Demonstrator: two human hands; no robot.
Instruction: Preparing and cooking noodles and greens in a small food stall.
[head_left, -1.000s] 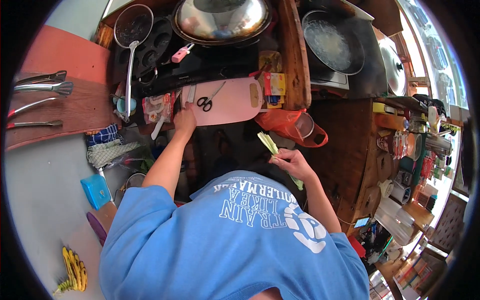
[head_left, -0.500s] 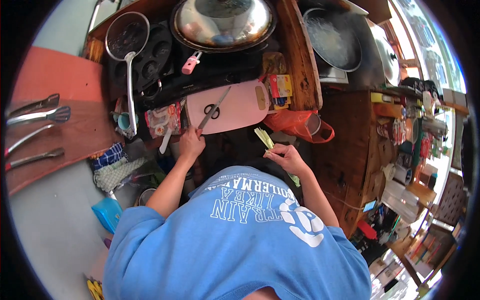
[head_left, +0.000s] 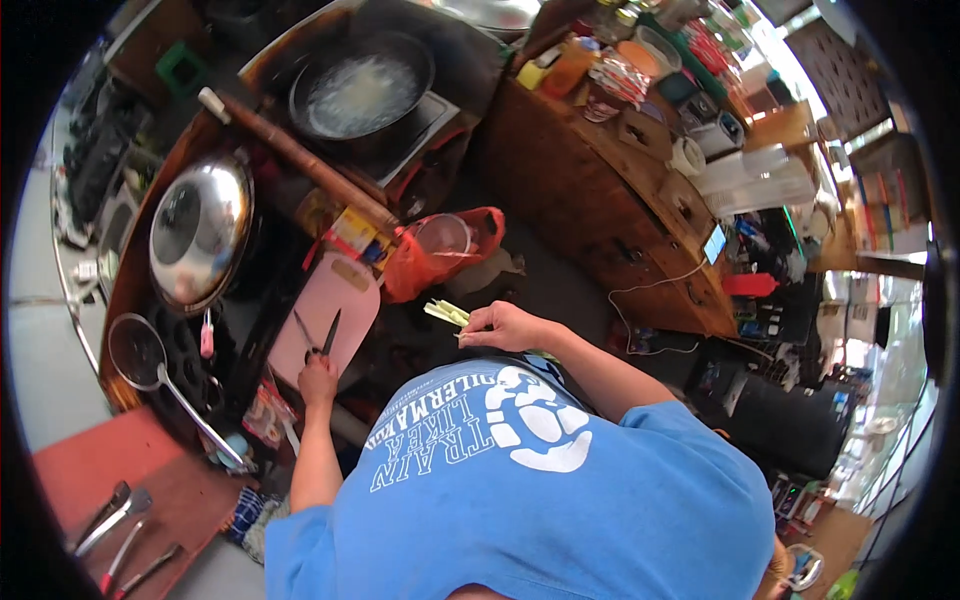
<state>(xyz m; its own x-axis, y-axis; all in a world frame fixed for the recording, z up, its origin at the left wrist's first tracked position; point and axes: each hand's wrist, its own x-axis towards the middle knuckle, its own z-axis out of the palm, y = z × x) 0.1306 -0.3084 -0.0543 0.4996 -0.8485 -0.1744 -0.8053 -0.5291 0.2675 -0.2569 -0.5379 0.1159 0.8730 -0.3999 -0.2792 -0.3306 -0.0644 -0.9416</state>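
My left hand (head_left: 318, 372) is closed on a knife (head_left: 331, 331), its dark blade raised over the pink cutting board (head_left: 352, 308). Scissors (head_left: 304, 325) lie on the board beside the blade, partly hidden. My right hand (head_left: 493, 326) grips a bundle of pale green stalks (head_left: 440, 312) in front of my blue shirt, right of the board and apart from it. Just beyond the stalks is a red plastic bag (head_left: 408, 262) with a round container inside.
A pan (head_left: 362, 95) of steaming liquid sits on the far burner. A lidded wok (head_left: 197, 232), a strainer (head_left: 135, 350) and a red board (head_left: 100, 450) with tongs are at the left. A wooden cabinet (head_left: 570, 210) crowded with containers stands at the right, a cord hanging beside it.
My left hand has lifted the knife and holds it over the board. The view has swung rightward, bringing more of the cabinet side in. My right hand still holds the stalks.
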